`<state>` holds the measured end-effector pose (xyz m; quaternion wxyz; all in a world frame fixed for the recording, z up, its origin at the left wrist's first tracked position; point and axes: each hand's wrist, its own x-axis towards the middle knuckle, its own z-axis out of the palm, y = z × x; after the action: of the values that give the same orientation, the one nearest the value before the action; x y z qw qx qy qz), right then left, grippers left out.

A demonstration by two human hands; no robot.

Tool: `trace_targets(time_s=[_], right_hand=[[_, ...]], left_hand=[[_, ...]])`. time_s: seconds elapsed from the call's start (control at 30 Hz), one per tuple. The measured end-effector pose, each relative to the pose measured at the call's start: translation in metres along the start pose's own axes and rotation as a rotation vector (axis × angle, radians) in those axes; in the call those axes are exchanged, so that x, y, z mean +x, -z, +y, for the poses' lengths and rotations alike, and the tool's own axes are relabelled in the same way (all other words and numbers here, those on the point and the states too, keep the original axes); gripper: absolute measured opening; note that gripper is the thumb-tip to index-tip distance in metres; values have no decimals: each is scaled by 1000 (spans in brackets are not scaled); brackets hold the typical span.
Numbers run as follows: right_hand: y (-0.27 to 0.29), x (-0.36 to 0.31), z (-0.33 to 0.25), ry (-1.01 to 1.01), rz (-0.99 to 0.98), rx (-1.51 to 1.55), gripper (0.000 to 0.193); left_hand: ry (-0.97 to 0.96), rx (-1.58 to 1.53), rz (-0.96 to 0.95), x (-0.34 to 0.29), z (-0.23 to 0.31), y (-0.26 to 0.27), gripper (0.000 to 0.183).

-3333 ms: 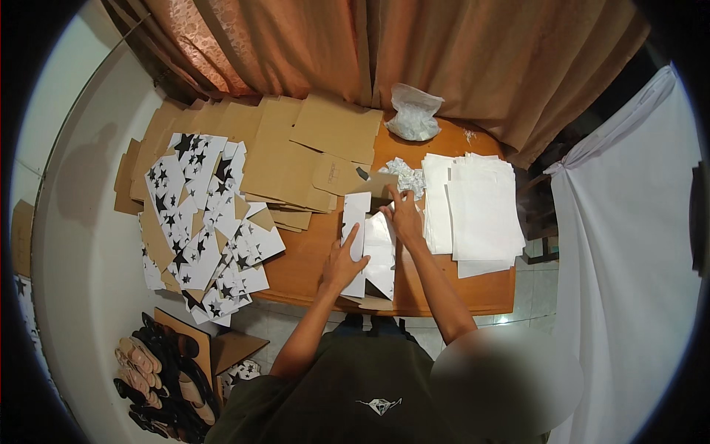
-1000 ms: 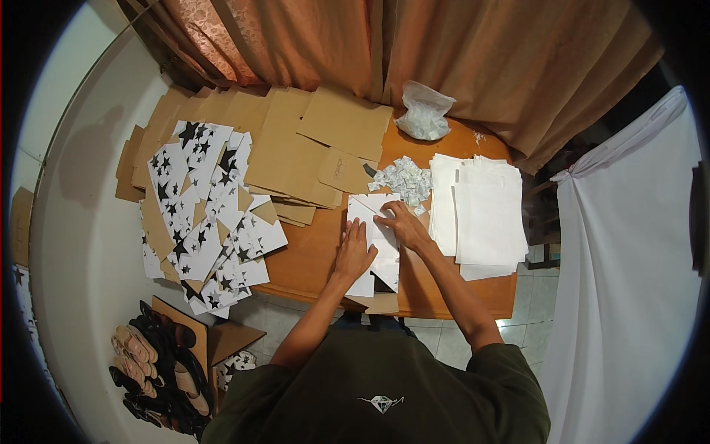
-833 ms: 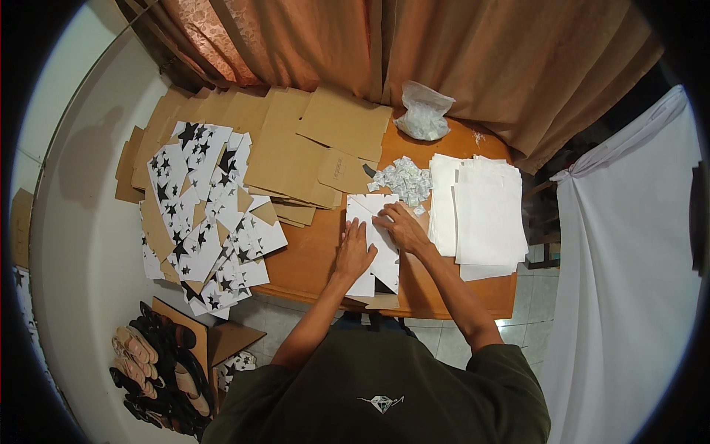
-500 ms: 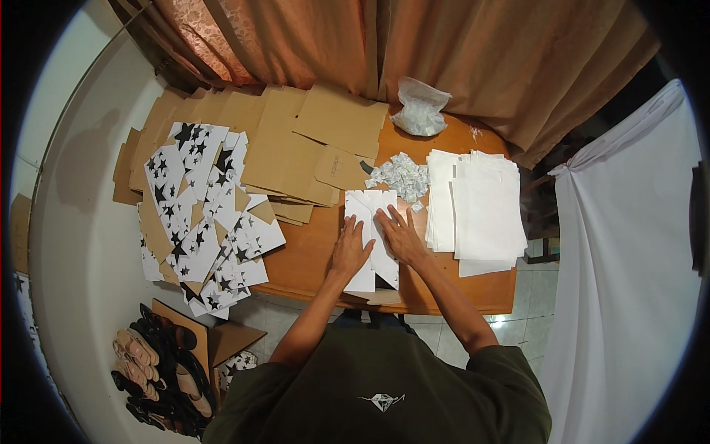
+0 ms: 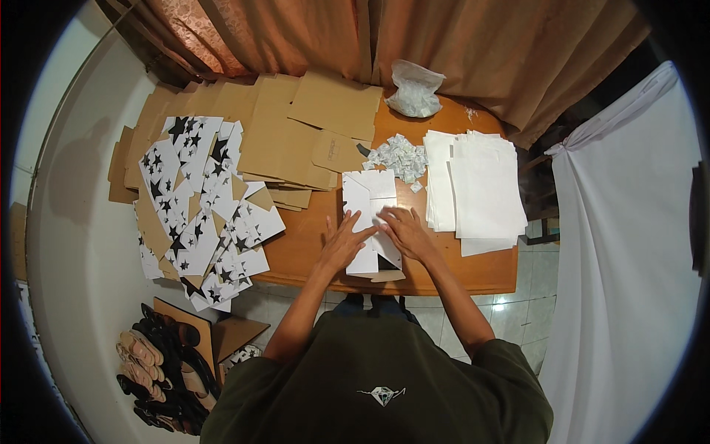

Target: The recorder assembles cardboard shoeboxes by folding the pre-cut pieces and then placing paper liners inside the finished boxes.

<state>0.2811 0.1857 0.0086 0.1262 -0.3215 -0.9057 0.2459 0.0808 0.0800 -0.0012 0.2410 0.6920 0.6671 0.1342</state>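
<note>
A white folded card box (image 5: 381, 183) with a dark patch near its lower end lies in front of me on the wooden table (image 5: 458, 277). Over its left side rests my left hand (image 5: 342, 243), open, with fingers spread and pointing across the flaps. From the right comes my right hand (image 5: 408, 234), fingers apart and slightly bent, on or just above the box's right flap. The two hands nearly meet over the middle. Neither has anything in its grasp. Whether every fingertip touches the card is hard to see.
Brown cardboard sheets (image 5: 274, 140) and star-printed white card pieces (image 5: 196, 200) cover the table's left. Beyond the box lie small white packets (image 5: 401, 157) and a clear plastic bag (image 5: 414, 92). White paper stacks (image 5: 488, 185) sit right. Shoes (image 5: 166, 370) stand at lower left.
My hands have lifted and drawn closer together over the box's middle; the right fingers are now more bent. The whole view has shifted slightly.
</note>
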Motion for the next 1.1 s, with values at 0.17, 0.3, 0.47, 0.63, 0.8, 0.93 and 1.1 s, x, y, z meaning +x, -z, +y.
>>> trace_targets(time_s=[0.17,0.3,0.47,0.63,0.8,0.93,1.1], right_hand=[[36,-33,-31,180,-197,443,56],[35,-48,-47,79,-410,383,44],[13,-53,-49,-25,26,325,13],[-10,-49,-45,-79,174,103,12],[-22,-47,-45,-201,188,-39,18],[-23,-44,-42,-271,122,28,22],[-29,-45,-36,-287,132,9,22]], left_hand=[[-59,-17,27,0,-4,-7,42],[-55,-21,25,1,-3,-7,38],[-89,-89,40,2,-6,-13,32],[-123,-152,48,4,-4,-15,31],[-105,-141,38,3,0,-14,33],[-101,-181,9,2,-4,-12,34],[-116,-123,-8,4,-3,-17,35]])
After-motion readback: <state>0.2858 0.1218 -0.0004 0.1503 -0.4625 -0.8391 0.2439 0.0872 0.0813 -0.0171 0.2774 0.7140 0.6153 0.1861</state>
